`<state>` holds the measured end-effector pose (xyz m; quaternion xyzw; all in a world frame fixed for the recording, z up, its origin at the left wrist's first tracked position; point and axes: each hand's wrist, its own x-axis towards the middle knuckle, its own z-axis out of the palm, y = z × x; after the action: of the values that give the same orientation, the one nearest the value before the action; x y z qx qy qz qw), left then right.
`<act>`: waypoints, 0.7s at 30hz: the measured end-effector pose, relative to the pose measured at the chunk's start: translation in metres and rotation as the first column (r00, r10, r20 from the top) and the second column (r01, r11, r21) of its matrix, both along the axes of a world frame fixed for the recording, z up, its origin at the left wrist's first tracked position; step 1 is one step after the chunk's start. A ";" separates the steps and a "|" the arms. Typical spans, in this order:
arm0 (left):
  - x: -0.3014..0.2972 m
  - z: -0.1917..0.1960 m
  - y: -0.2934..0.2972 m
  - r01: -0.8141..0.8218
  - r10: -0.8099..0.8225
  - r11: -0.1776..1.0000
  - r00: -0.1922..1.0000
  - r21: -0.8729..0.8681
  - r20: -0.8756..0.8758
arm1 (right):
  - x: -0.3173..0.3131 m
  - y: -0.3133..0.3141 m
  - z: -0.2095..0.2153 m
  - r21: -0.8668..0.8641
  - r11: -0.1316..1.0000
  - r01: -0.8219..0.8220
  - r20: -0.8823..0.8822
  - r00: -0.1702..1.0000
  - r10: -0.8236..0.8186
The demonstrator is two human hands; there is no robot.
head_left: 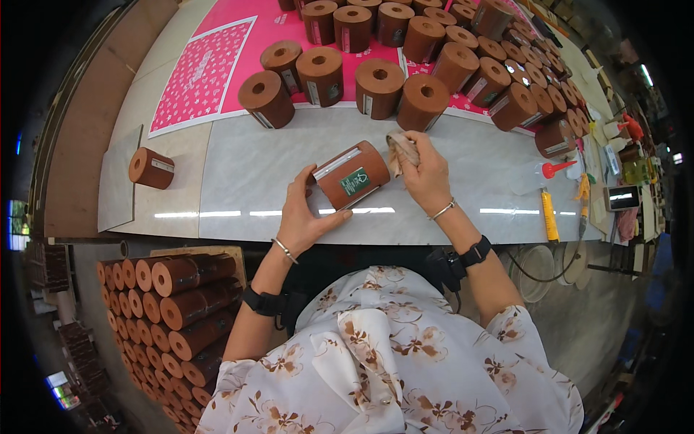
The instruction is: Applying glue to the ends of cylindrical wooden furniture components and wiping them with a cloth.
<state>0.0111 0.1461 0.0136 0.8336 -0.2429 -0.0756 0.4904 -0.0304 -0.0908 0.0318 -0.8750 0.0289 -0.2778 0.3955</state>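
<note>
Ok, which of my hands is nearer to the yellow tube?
Right. Your right hand, holding a cloth, is left of the yellow tube; your left hand is farther left, holding a brown cylinder.

Okay, so both arms are held out from the near side and angled in toward each other, forearms bare. The left forearm (244, 331) is slanted far and to the right, the right forearm (499, 283) far and to the left. The left hand (298, 215) is opened into a wide C-shaped grip, with the thumb stretched out to the right on the near side and the fingers hooked round farther off. The right hand (425, 168) is bunched up in a tight pinch, fingers bent, and is placed slightly farther out. No contact is made between the hands.
</note>
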 end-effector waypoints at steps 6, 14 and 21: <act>-0.002 -0.017 -0.022 -0.140 0.133 0.987 0.987 0.077 0.090 | -0.014 0.080 -0.005 -0.415 0.908 -0.060 0.236 0.957 0.171; -0.010 -0.014 -0.028 -0.126 0.110 0.991 0.950 0.037 0.292 | 0.004 0.052 0.010 -0.476 0.879 -0.026 0.211 0.967 0.143; -0.017 -0.022 -0.030 -0.089 0.080 0.996 0.891 0.000 0.448 | 0.001 0.027 0.021 -0.591 0.806 0.020 0.040 0.999 0.005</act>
<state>-0.0057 0.1156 -0.0088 0.8434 -0.3118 0.1369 0.4155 -0.0293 -0.0642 0.0533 -0.9489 -0.0633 -0.2916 0.1031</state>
